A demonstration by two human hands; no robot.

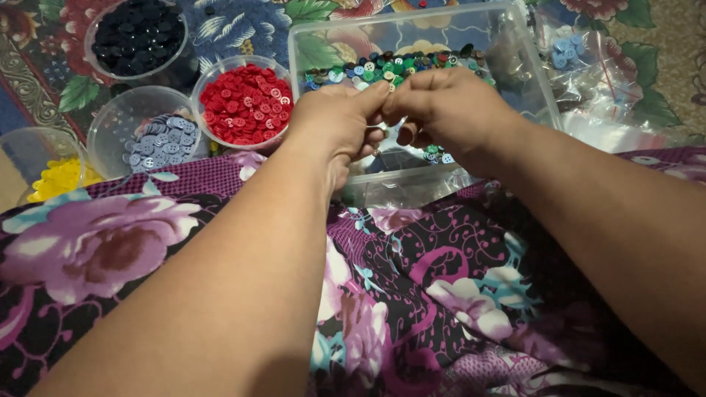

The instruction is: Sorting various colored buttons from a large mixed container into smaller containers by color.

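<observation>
Apparently the sorting of buttons by colour is well under way but far from finished. Both hands meet over the clear rectangular tub (309, 44): the left hand (331, 121) and the right hand (448, 110) have their fingertips pinched together at one spot, closed on something too small to make out, probably a single button. Beneath and behind them a band of mixed buttons (390, 66), green, blue, red and dark, lies unsorted along the tub's far wall. Four round clear bowls stand to the tub's left: the bowl of red buttons (246, 103) just beside it, the bowl of grey-blue buttons (158, 143) nearer the lap, the bowl of black buttons (136, 33) at the far side, and the bowl of yellow buttons (59, 176) at the left edge of view. To the right of the tub lies one plastic bag (581, 62) holding light blue buttons. Floral cloth (412, 309) covers the lap.
</observation>
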